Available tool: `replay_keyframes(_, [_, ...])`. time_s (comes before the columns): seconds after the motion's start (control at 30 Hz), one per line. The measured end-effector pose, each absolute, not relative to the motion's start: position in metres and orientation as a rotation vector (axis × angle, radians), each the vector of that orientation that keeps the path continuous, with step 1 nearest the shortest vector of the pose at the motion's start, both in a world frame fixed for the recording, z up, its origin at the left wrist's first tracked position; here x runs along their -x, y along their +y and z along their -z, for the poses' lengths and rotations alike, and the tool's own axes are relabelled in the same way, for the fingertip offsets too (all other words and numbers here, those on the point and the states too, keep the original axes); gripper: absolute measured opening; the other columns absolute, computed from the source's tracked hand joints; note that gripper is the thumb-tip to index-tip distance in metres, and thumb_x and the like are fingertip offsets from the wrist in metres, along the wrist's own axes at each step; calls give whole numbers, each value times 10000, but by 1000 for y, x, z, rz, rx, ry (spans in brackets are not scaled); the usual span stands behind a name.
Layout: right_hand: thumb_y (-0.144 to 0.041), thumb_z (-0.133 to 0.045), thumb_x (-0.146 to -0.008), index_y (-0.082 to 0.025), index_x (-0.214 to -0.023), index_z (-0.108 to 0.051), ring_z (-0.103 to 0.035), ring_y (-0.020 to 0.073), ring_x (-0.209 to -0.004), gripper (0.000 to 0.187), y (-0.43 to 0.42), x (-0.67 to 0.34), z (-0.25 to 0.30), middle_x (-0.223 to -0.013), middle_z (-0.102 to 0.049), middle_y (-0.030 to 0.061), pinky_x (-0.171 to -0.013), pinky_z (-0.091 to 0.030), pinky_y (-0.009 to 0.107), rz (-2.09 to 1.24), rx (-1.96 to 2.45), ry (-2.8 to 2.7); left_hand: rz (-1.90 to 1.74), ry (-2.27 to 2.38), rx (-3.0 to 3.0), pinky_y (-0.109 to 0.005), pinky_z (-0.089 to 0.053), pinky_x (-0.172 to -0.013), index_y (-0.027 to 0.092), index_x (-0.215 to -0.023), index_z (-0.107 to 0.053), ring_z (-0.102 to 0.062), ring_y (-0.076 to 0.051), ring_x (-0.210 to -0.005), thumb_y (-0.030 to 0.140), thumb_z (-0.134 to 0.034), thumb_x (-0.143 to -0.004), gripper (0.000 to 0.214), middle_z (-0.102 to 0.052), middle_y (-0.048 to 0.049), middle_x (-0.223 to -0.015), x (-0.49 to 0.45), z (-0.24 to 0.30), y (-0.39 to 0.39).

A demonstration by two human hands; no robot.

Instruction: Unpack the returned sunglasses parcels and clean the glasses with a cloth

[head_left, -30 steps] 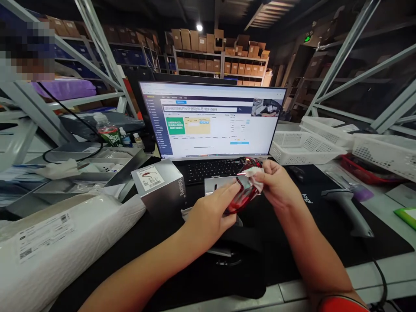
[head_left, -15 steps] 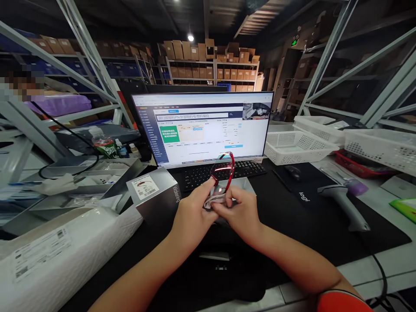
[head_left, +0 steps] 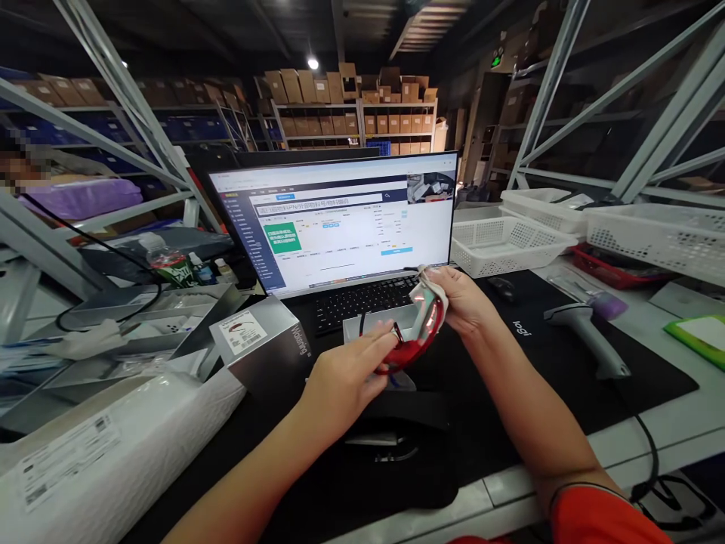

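Note:
Red-framed sports glasses point(head_left: 418, 349) are held up between my two hands, tilted over the black desk mat. My left hand point(head_left: 343, 378) has its fingers closed on the near left end of the frame. At the other end, my right hand point(head_left: 465, 301) pinches the glasses through a pale cloth point(head_left: 433, 287). Behind my left hand a grey open box point(head_left: 356, 323) is partly hidden. Below my hands lies a black case point(head_left: 408, 431) with a few small items in it. A silver-grey box point(head_left: 263, 344) with a label stands left of my left hand.
A monitor point(head_left: 340, 219) and keyboard point(head_left: 345, 308) stand ahead. To the right are a mouse point(head_left: 501, 288), a barcode scanner point(head_left: 589, 336) and white baskets point(head_left: 504, 245). A white padded parcel point(head_left: 124, 446) and an open tray point(head_left: 198, 321) occupy the left.
The glasses have turned and come lower. My right hand has moved right and up with the cloth to their far end, while my left hand has shifted slightly lower. The view has swung slightly right.

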State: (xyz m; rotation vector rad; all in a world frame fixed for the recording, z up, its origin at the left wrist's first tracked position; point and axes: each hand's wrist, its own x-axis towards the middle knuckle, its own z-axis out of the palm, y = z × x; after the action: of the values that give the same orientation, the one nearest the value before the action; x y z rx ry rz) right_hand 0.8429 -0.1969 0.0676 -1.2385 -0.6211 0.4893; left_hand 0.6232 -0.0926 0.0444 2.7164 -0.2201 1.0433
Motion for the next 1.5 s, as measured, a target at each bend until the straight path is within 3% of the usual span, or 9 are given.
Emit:
replay_keyframes(0.13, [-602,-815,-571,-238,-598,-272,-394,77,-505,655,-215,-894,-64,-540,-415,-83,-501,-319,220,-304,1435,-614,-1043,-210,-2681,-283,-589,-956,187,-1292,-570,-698,-224,-1165,68,-628,-853,459,-669,-129,-1347,-616,-52,-88])
replay_keyframes(0.4, [-3,-718,-565,-198,-491,-509,-416,111,-453,295,-260,-944,-57,-433,-480,-38,-509,-271,261,-196,2113,-757,-1229,24,-2512,-325,-589,-974,226,-1255,-610,-725,-198,-1050,94,-710,-796,488,-730,-50,-1196,-618,-56,-90])
replay_keyframes(0.57, [-100,-682,-747,-225,-993,-715,-633,152,-699,278,-240,-862,-77,-868,-738,30,-664,-460,259,-114,2033,-1234,-1362,261,-2105,-401,-573,-1019,209,-1224,-611,-705,-245,-1099,205,-817,-714,550,-718,-72,-1195,-628,-51,-96])
replay_keyframes(0.73, [-101,-546,-897,-238,-1295,-612,-690,146,-829,427,-240,-778,-88,-1356,-653,83,-652,-517,263,139,1602,-1736,-1308,259,-1501,-428,-484,-1129,207,-1234,-558,-611,-256,-1269,276,-870,-673,646,-640,-101,-1322,-629,-74,-105])
replay_keyframes(0.9, [-248,-510,-1021,-154,-1155,-650,-671,179,-727,215,-227,-758,-81,-916,-747,76,-606,-450,289,696,1587,-1942,-1290,200,-1351,-398,-479,-1109,218,-1192,-567,-590,-232,-1250,292,-865,-692,587,-641,-73,-1264,-631,-93,-110])
replay_keyframes(1.03, [-285,-421,-1050,-165,-1097,-676,-575,166,-536,286,-229,-765,-78,-635,-640,25,-488,-259,306,1060,1786,-1808,-1068,176,-1585,-390,-505,-1052,196,-1306,-489,-622,-243,-1186,420,-843,-728,714,-595,-143,-1347,-626,-86,-107])
replay_keyframes(1.17, [-287,-442,-1026,-181,-1076,-666,-613,149,-582,253,-255,-785,-75,-706,-678,30,-540,-334,252,881,1968,-1402,-683,139,-2106,-415,-520,-1018,224,-1483,-398,-653,-255,-1146,425,-776,-809,798,-611,-144,-1367,-607,-73,-107])
replay_keyframes(1.33, [-353,-457,-1017,-189,-997,-592,-500,83,-389,213,-287,-818,-58,-638,-650,-20,-458,-362,219,375,1776,-903,-282,103,-2651,-413,-501,-1034,200,-1176,-696,-633,-266,-1172,313,-635,-938,271,-692,-91,-1212,-597,-59,-107])
replay_keyframes(1.5, [-290,-501,-969,-204,-1076,-486,-485,108,-353,138,-299,-839,-35,-620,-643,-33,-380,-323,229,332,1455,-731,-154,319,-2846,-401,-508,-932,167,-1096,-726,-650,-280,-1058,241,-492,-984,270,-718,-121,-1063,-602,-35,-90])
